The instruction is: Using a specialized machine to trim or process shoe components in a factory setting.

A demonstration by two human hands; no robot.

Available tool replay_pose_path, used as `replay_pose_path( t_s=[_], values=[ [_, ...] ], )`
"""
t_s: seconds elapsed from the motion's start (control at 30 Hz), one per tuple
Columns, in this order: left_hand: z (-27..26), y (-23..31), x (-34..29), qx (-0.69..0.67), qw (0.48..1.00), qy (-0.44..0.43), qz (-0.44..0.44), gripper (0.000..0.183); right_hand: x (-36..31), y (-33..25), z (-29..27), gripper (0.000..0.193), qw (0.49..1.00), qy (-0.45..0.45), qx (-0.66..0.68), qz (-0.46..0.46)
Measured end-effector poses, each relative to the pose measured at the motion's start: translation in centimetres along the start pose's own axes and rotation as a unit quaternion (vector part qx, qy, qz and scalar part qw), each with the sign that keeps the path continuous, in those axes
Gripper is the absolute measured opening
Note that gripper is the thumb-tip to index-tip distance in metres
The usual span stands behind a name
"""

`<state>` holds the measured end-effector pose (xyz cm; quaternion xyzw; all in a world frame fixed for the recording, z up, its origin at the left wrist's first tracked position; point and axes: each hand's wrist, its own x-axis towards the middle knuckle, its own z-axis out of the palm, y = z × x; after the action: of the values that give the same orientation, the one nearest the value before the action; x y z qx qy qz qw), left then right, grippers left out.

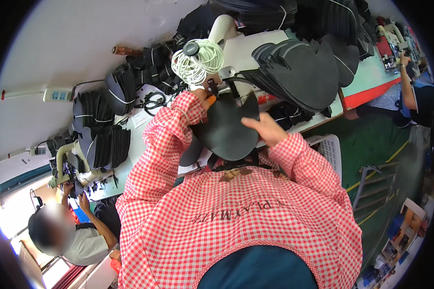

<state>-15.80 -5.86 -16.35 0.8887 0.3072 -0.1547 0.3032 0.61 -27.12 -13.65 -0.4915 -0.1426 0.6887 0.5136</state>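
Note:
A flat black panel with rounded edges lies in front of me at a sewing-type machine, its far edge under the machine's metal parts. My left hand, with an orange cover on a finger, is closed at the panel's far left edge; some of its fingers are hidden by the machine. On the right edge, my right hand grips the panel, thumb on top and the other fingers out of sight beneath. A coil of pale cord sits on the machine just beyond my left hand.
Stacks of black panels fill the bench at right, with tied bundles at left. A white plastic basket stands by my right arm. Co-workers sit at machines at lower left and far right. A metal frame stands on the green floor.

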Motion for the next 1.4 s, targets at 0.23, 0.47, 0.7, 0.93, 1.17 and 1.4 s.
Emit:
replay_pose_path(
  t_s=[0.23, 0.47, 0.7, 0.93, 1.17, 1.4],
  values=[
    [-2.2, -2.6, -3.8, -0.099, 0.979, 0.126, -0.129, 0.033, -6.9, -6.6, 2.1, 0.034, 0.934, 0.094, -0.3, -0.168],
    [1.5, -5.7, -8.2, 0.157, 0.947, -0.074, -0.269, 0.045, -8.0, -10.9, -4.0, 0.038, 0.567, 0.34, -0.638, -0.395],
    [-1.0, -2.4, -8.8, 0.083, 0.983, -0.148, -0.077, 0.032, -5.3, -5.7, 1.5, 0.051, 0.862, -0.081, -0.434, -0.25],
    [-4.5, 7.4, -9.0, -0.396, 0.911, -0.093, -0.071, 0.022, 0.7, -0.2, -2.6, 0.055, 0.976, -0.191, -0.106, -0.011],
    [-0.8, 3.0, -3.1, -0.078, 0.991, 0.015, -0.109, 0.03, 2.7, 1.5, -0.9, 0.022, 0.99, 0.039, -0.128, -0.05],
    [2.0, -5.5, -1.5, 0.262, 0.92, 0.066, 0.285, 0.041, -1.3, 3.1, 2.0, 0.04, 0.992, -0.046, -0.052, 0.105]
  ],
)
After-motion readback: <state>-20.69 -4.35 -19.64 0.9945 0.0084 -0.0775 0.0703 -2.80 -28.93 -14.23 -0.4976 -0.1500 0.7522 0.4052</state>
